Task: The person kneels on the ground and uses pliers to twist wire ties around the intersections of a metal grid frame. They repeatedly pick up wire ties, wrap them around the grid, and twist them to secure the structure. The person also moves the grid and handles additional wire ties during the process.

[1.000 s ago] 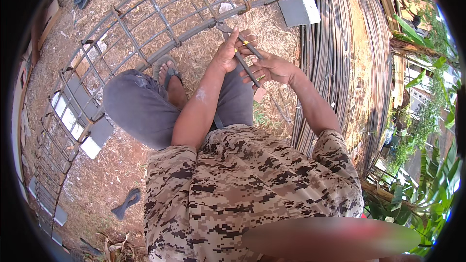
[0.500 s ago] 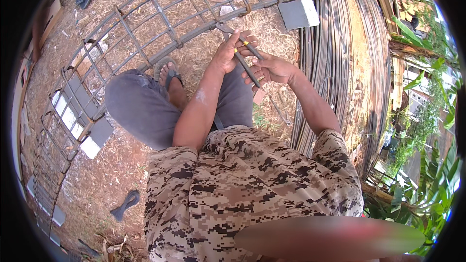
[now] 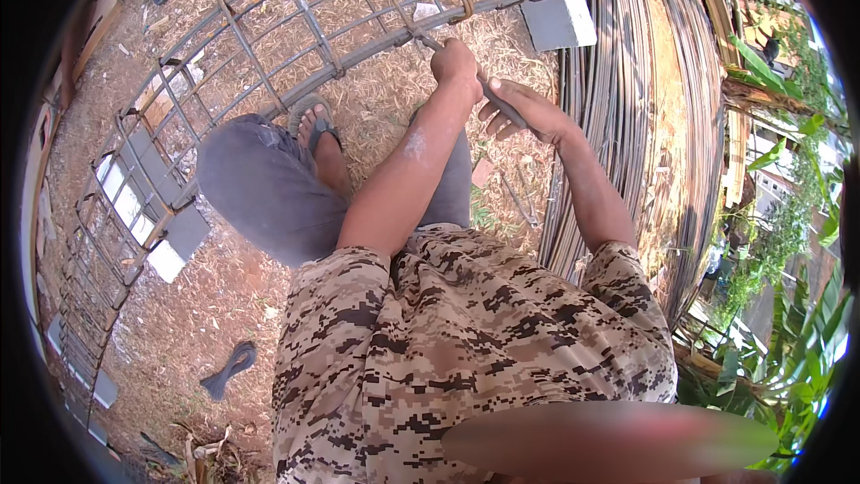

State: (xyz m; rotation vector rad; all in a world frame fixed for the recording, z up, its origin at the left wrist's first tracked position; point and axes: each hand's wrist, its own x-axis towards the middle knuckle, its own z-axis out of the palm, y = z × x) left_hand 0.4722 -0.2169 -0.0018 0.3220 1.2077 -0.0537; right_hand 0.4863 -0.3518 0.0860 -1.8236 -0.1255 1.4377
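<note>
Long-handled cutting pincers [image 3: 504, 106] slant between my hands, their jaw end against the near bar of a rebar cage [image 3: 333, 61]. My left hand [image 3: 455, 64] is wrapped round them close to the jaws, and hides much of the tool. Along my right hand [image 3: 530, 112] runs the dark handle, between the thumb and loosely spread fingers. The cage is a curved lattice of long steel bars and cross ties, arching from the top right down the left side. Whether wire sits in the jaws cannot be made out.
Grey-and-white blocks [image 3: 557, 22] lie under the cage. A stack of long thin boards [image 3: 627, 125] rises on the right, beside green plants [image 3: 806, 341]. My sandalled foot [image 3: 324, 139] stands near the cage. A dark coil of wire [image 3: 230, 369] lies on the dirt at lower left.
My left hand has turned over and closed round the pincers, moving right. My right hand has shifted right and a little back. Dark cloth has come further into view at the top right.
</note>
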